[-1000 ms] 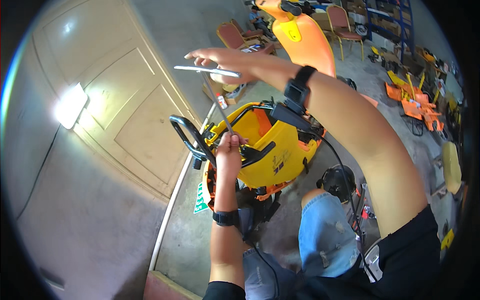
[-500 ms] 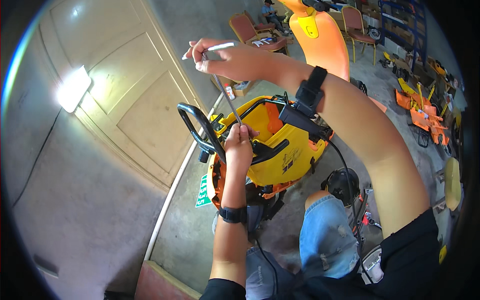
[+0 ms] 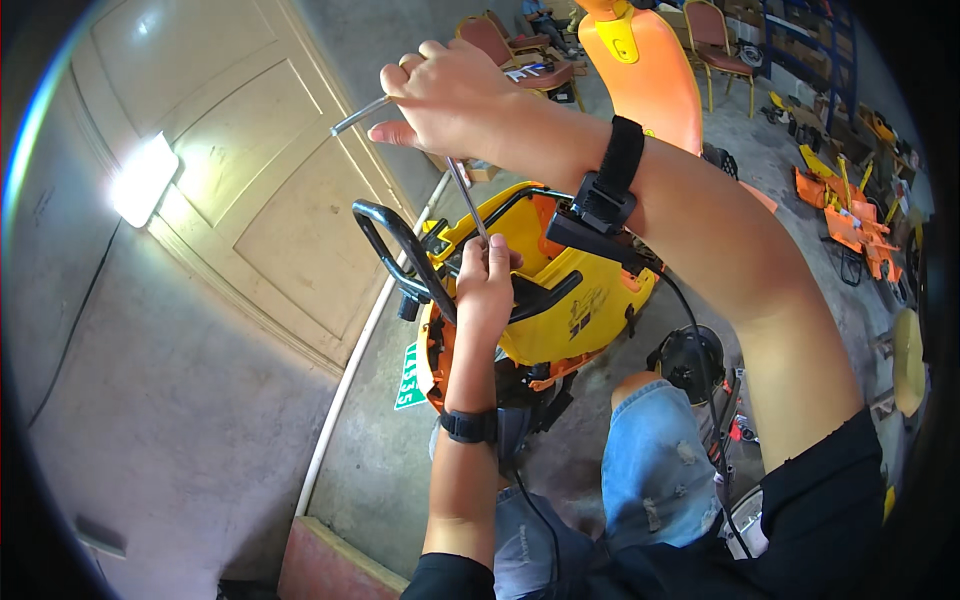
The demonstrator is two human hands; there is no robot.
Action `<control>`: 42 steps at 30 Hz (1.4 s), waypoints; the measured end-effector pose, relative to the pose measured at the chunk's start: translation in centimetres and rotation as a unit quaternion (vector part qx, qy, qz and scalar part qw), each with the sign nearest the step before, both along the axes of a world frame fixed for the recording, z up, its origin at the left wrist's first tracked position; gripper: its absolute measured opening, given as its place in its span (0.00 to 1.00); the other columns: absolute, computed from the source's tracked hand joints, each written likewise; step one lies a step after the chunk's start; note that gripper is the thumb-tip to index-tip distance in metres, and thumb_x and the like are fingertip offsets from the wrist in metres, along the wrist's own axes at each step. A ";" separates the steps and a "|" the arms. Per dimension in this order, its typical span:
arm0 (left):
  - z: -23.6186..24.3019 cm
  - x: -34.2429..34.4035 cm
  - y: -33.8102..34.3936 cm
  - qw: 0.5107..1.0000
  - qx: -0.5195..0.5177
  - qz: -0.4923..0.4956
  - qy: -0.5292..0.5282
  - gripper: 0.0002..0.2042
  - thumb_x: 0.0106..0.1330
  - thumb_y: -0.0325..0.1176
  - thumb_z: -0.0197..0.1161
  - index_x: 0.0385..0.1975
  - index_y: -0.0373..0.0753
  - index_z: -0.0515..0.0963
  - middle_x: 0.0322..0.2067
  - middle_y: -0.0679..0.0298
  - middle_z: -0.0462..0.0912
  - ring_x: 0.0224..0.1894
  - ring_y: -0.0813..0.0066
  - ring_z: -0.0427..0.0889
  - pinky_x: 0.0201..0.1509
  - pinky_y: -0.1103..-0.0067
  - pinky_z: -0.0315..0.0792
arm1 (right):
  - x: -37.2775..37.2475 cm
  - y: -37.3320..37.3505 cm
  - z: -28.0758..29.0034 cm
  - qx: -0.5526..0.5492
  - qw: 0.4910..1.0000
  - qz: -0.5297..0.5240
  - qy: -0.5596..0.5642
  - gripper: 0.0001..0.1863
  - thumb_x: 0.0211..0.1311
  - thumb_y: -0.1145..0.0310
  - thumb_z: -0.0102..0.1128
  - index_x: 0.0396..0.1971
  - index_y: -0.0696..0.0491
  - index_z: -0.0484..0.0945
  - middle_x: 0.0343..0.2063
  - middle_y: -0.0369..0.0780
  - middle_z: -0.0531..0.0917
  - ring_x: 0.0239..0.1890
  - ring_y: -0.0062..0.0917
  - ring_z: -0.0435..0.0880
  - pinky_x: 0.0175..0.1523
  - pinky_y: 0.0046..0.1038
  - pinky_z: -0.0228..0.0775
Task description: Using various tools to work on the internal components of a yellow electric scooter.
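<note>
A long thin metal T-handle wrench [image 3: 466, 195] slants down toward the yellow and orange scooter body [image 3: 560, 320]. High above the body, my right hand [image 3: 440, 95] is closed over its crossbar, with one bar end sticking out to the left and the thumb held apart below. Lower down, my left hand [image 3: 487, 285] pinches the shaft beside the black tubular grab rail [image 3: 400, 240]. The tool's lower tip is hidden behind my left fingers, so what it meets cannot be seen. Each wrist wears a black strap; a cable runs from the right one.
A beige door [image 3: 250, 150] with a bright lamp [image 3: 148, 180] stands left. A black helmet-like object [image 3: 690, 362] lies near my knee. Beyond are an orange seat-shaped panel [image 3: 645, 85], chairs [image 3: 715, 45], a seated person [image 3: 545, 22] and orange parts [image 3: 860, 235] on the floor.
My right hand has turned on the wrench: the crossbar now points left and down, and the fingers have closed over it. My left hand stays on the shaft, shifted slightly.
</note>
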State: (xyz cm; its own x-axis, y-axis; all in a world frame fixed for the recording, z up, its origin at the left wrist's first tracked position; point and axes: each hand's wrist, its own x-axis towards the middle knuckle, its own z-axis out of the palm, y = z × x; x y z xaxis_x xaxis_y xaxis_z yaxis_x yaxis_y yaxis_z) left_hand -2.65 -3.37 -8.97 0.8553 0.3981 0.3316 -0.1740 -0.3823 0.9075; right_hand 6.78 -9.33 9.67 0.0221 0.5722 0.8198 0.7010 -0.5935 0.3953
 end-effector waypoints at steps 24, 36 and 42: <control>-1.4 -0.2 0.3 0.996 0.050 0.027 -0.066 0.15 0.77 0.40 0.48 0.33 0.36 0.74 0.24 0.64 0.81 0.21 0.79 0.74 0.27 0.79 0.68 | -0.4 -4.0 4.9 -0.036 0.871 0.143 0.469 0.23 0.71 0.61 0.46 0.59 0.60 0.70 0.38 0.42 0.86 0.29 0.28 0.86 0.37 0.30 0.77; -1.3 0.2 0.4 0.999 -0.003 0.025 -0.027 0.14 0.76 0.40 0.50 0.43 0.33 0.75 0.32 0.60 0.85 0.28 0.74 0.80 0.34 0.77 0.72 | -1.9 -0.8 0.9 -0.095 0.826 0.301 0.467 0.08 0.61 0.69 0.53 0.40 0.49 0.71 0.44 0.41 0.82 0.60 0.34 0.75 0.64 0.35 0.64; -0.7 -0.1 0.4 0.998 0.005 0.033 -0.048 0.14 0.76 0.40 0.49 0.45 0.33 0.73 0.36 0.59 0.84 0.34 0.73 0.80 0.38 0.76 0.73 | -2.0 1.9 -0.2 -0.034 0.950 0.226 0.214 0.11 0.59 0.65 0.57 0.39 0.52 0.74 0.36 0.44 0.83 0.39 0.41 0.82 0.50 0.41 0.72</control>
State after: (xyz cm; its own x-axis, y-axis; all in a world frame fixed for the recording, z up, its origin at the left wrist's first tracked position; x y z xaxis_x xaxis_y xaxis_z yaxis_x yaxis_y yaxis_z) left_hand -2.72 -2.97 -9.66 0.7921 0.4482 0.4144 -0.2338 -0.4042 0.8843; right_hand 4.82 -7.42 9.50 0.0841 0.6538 0.7520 0.9833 -0.1766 0.0436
